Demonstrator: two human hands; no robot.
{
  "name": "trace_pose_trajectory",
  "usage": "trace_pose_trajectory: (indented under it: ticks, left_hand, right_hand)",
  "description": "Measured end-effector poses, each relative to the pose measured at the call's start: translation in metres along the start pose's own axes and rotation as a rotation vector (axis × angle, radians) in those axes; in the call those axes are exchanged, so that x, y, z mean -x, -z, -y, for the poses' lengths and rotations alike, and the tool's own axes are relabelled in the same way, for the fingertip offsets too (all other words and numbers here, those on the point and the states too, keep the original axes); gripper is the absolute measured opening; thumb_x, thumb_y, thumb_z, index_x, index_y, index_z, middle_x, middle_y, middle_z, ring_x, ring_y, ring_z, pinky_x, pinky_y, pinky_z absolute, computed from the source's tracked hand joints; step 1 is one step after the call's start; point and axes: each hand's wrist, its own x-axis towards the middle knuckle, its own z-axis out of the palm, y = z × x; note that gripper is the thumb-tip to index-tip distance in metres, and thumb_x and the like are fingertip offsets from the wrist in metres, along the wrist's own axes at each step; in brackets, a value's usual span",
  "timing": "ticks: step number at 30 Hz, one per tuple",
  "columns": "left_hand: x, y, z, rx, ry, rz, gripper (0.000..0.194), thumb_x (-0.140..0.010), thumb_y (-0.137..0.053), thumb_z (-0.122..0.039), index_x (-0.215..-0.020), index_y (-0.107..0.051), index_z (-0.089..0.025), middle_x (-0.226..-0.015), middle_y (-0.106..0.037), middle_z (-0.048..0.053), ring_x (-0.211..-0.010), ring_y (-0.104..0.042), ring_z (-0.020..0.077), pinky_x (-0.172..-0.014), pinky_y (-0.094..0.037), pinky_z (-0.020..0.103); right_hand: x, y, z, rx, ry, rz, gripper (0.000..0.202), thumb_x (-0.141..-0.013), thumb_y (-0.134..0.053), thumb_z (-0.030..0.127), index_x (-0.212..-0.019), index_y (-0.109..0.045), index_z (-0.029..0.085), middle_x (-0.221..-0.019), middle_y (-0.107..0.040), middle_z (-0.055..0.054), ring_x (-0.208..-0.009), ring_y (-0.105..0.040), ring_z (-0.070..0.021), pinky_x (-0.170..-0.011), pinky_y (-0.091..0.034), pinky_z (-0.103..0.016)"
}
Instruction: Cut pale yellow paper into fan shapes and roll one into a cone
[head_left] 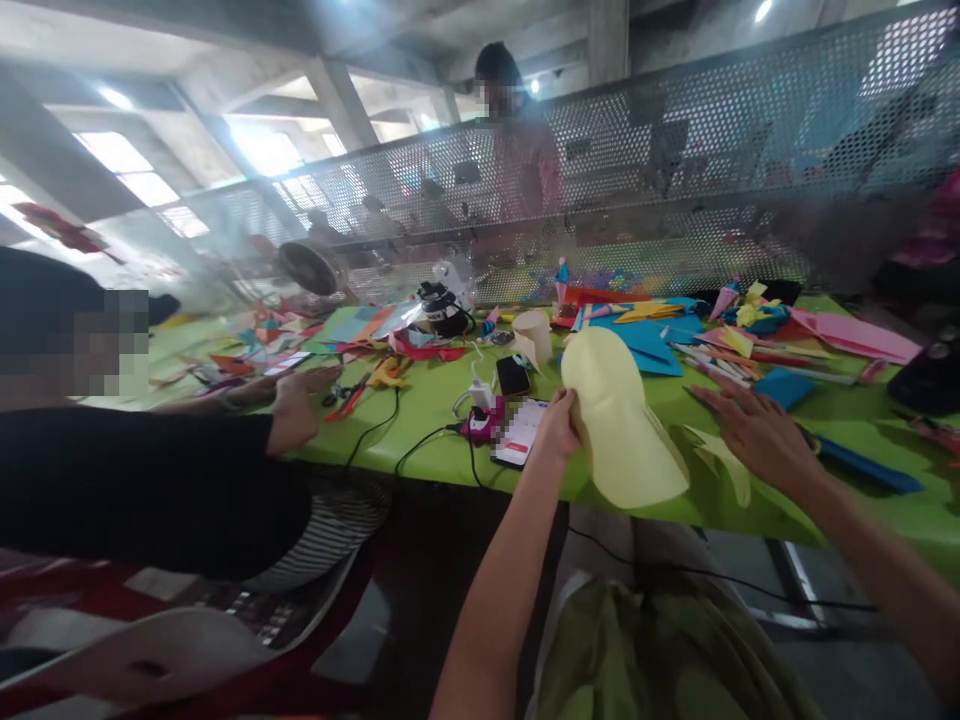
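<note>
A pale yellow paper cutout [622,420] with rounded ends and a narrower waist is held up over the table's front edge. My left hand [561,425] pinches it by its left side. Fingers stretched out, my right hand [754,430] is over the table to the right of the cutout, apart from it. Between the two lies a curved yellow paper scrap [720,460]. Close beyond my right fingers are a blue paper piece [784,387] and several thin paper strips. Whether my right palm touches the table is unclear.
The green-covered table [435,440] carries a phone [517,432], a dark phone [514,375], a magenta power socket [480,420] with cords, a paper roll [532,335], orange-handled tools and blue paper sheets [637,345]. A co-worker [135,480] sits at left; a perforated screen [637,170] stands behind.
</note>
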Motion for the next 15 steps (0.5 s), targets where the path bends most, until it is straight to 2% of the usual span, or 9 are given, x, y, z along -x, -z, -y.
trace_pose_trajectory:
  ticks: [3, 8, 11, 15]
  left_hand:
    - [0.014, -0.004, 0.000, 0.044, 0.053, -0.027, 0.014, -0.088, -0.068, -0.019, -0.089, -0.054, -0.021, -0.074, -0.067, -0.003, -0.068, -0.067, 0.0143, -0.084, -0.057, 0.032]
    - [0.038, -0.017, 0.001, 0.092, 0.071, -0.006, 0.012, -0.088, -0.069, -0.021, -0.094, -0.059, -0.020, -0.084, -0.072, 0.000, -0.073, -0.070, 0.0156, -0.091, -0.058, 0.034]
    - [0.049, -0.023, 0.001, 0.118, 0.083, 0.024, 0.014, -0.088, -0.070, -0.023, -0.098, -0.062, -0.019, -0.091, -0.074, 0.003, -0.082, -0.073, 0.0182, -0.096, -0.056, 0.036]
    - [0.059, -0.025, 0.004, 0.135, 0.117, 0.043, 0.018, -0.086, -0.072, -0.025, -0.100, -0.062, -0.019, -0.096, -0.076, 0.004, -0.093, -0.073, 0.0203, -0.099, -0.055, 0.036]
  right_hand:
    - [-0.001, -0.004, 0.009, -0.032, 0.045, 0.032, 0.083, -0.091, -0.056, 0.011, -0.164, -0.024, 0.035, -0.173, -0.025, -0.007, -0.150, -0.039, -0.0344, -0.112, -0.042, -0.049]
    - [0.011, -0.017, 0.014, -0.111, 0.054, 0.046, 0.090, -0.091, -0.063, 0.024, -0.166, -0.014, 0.036, -0.174, -0.022, -0.008, -0.149, -0.038, -0.0395, -0.113, -0.041, -0.061]
    - [0.016, -0.023, 0.014, -0.198, 0.063, -0.004, 0.092, -0.090, -0.067, 0.029, -0.165, -0.015, 0.037, -0.174, -0.020, -0.009, -0.150, -0.037, -0.0403, -0.113, -0.040, -0.063]
    - [0.021, -0.019, 0.017, -0.278, 0.066, -0.105, 0.088, -0.091, -0.068, 0.029, -0.164, -0.020, 0.039, -0.171, -0.029, -0.010, -0.148, -0.042, -0.0382, -0.111, -0.042, -0.062]
